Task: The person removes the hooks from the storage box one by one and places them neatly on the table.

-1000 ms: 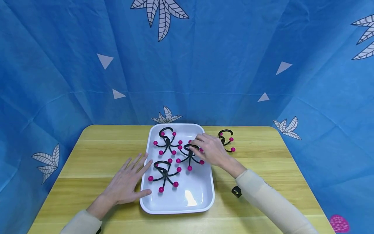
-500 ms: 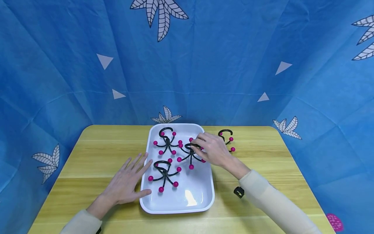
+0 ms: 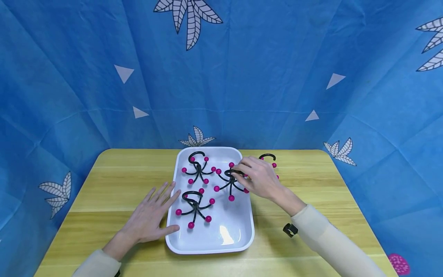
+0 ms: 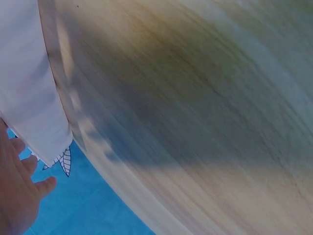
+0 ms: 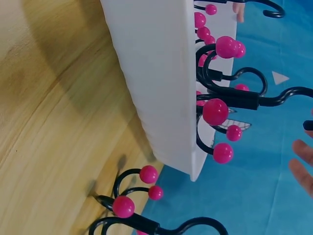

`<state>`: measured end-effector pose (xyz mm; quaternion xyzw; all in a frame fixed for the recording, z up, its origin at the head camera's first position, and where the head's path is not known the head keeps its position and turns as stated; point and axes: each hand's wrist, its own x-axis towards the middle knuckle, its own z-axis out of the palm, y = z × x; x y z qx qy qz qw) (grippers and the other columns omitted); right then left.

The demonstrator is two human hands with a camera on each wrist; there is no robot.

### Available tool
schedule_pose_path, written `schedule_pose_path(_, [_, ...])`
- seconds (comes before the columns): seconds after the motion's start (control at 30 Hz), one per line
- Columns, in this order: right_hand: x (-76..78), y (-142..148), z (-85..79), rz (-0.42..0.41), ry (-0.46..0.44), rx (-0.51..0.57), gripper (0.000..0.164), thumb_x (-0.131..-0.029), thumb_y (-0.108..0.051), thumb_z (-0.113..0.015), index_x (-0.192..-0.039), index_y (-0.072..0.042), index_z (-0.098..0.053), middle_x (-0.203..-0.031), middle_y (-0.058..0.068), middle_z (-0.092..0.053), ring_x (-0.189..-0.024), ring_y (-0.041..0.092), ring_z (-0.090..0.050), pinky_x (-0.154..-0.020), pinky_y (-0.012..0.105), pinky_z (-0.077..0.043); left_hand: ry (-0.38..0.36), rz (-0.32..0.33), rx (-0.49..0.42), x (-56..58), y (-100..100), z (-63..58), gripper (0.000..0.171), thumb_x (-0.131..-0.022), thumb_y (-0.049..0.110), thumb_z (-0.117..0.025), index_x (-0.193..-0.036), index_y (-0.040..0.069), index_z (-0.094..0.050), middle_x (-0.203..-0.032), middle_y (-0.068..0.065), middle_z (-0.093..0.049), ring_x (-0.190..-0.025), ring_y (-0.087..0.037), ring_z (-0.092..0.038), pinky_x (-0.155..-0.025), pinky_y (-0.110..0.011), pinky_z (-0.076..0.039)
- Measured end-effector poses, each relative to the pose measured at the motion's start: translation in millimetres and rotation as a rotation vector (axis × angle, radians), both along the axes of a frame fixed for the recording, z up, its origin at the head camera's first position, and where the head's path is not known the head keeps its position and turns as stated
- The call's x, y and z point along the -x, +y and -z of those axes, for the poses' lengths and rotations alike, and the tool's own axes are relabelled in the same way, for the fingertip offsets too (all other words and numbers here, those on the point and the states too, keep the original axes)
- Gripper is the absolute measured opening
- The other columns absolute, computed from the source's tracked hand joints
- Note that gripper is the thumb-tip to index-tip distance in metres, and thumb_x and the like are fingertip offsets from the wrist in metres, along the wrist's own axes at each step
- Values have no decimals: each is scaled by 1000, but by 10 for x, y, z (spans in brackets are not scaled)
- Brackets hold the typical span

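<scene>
1. White all over, the tray [image 3: 200,241] sits on the wooden table [image 3: 131,173] in front of a blue cloth [image 3: 242,77].
2. The right hand [image 3: 260,177] pinches the curl of a black hook with pink balls [image 3: 232,179] over the tray's right side; I can't tell whether its feet touch down.
3. The left hand [image 3: 147,219] lies with fingers spread wide at the tray's left edge, thumb reaching over the rim.
4. Two matching hooks stand inside: a far hook [image 3: 198,167] and a near hook [image 3: 195,206].
5. Another, the outer hook [image 3: 268,156], is on the table beyond the right hand, partly hidden.
</scene>
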<state>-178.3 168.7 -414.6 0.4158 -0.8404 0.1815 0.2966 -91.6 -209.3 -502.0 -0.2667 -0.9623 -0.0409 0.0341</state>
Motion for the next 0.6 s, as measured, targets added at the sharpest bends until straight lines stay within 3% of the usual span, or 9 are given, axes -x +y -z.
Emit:
schedule_pose_path(0.2, [-21, 72, -45, -3, 46, 26, 16, -83, -20, -87, -96, -13, -81, -87, 1, -74, -73, 16, -66, -56, 26, -52, -1, -1, 1, 7, -1, 8, 103, -87, 81, -58, -167, 20, -34, -178, -9, -21, -164, -39, -26, -131, -62, -28])
schedule_pose_path(0.6, [-86, 293, -181, -28, 84, 61, 12, -89, -18, -81, -96, -9, -80, -87, 4, -73, -75, 19, -67, -59, 30, -56, 11, 1, 5, 7, -6, 13, 103, -87, 80, -59, -167, 20, -34, -178, -9, -21, -163, -39, -27, -131, -62, -28])
